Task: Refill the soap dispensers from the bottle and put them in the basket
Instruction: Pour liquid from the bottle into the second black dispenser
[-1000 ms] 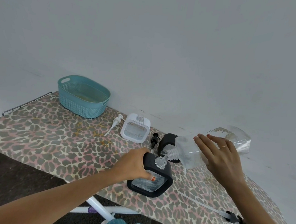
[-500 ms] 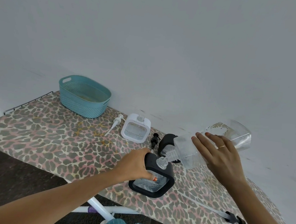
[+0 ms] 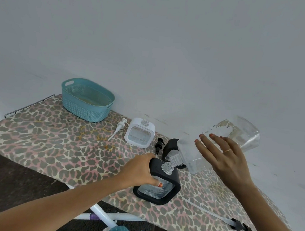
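In the head view, the black dispenser (image 3: 176, 177) is gripped by the left hand (image 3: 140, 170), fingers curled round its frame, near the front edge of the leopard-print board (image 3: 47, 140). The clear bottle (image 3: 244, 136) is held tilted by the right hand (image 3: 224, 160), fingers spread across its side, its neck placed right at the dispenser's open mouth. The teal basket (image 3: 87, 109) is set at the far left.

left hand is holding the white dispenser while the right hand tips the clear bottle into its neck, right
Not the white one: the head view shows the left hand gripping the black dispenser, while the right hand tips the clear bottle into its neck. The white dispenser stands untouched.
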Available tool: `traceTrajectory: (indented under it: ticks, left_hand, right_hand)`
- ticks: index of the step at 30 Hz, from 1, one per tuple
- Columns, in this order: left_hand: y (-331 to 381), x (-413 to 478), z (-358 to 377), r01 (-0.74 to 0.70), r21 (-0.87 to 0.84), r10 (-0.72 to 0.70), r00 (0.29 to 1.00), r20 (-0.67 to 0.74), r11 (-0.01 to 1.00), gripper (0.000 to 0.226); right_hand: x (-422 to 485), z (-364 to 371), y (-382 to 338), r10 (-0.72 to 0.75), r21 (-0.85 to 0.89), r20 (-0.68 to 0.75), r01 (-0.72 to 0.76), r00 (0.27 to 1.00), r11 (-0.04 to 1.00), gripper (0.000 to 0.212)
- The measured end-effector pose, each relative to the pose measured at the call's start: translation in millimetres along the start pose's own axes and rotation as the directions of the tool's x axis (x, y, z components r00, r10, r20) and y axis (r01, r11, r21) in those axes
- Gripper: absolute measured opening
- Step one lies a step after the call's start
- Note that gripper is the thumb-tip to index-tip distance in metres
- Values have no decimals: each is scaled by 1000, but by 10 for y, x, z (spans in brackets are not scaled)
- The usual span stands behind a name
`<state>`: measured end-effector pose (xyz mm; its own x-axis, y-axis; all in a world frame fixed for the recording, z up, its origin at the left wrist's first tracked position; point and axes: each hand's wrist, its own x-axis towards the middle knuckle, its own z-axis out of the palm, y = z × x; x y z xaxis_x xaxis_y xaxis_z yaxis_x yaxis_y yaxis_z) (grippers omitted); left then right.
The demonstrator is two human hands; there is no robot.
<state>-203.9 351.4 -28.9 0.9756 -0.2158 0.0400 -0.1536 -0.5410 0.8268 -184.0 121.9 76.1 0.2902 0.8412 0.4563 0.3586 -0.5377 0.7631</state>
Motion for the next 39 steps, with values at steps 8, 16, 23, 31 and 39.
traceTrajectory:
  ticks: [8,16,23,31,39]
  left_hand:
    - [15,-3,6,0,-17,0,1000,-7,1000,53]
    - [15,12,13,7,-27,-8,1000,-7,1000,54]
    - [23,9,22,9,-54,-9,1000,-6,999,55]
    - [50,-1,18,1,-80,-2,1000,-14,997,57]
    - [45,-3,18,2,-102,-3,1000,-9,995,60]
  right_hand:
    - [20,-2,12,-51,-67,-127,43,991,997,37]
    - [29,9,45,-91,-102,-181,74,979,992,34]
    - [1,31,44,-96,-121,-218,71,971,990,30]
    - [0,48,34,-96,-111,-216,74,972,991,30]
    - [-8,60,0,-93,-92,-222,74,970,993,30]
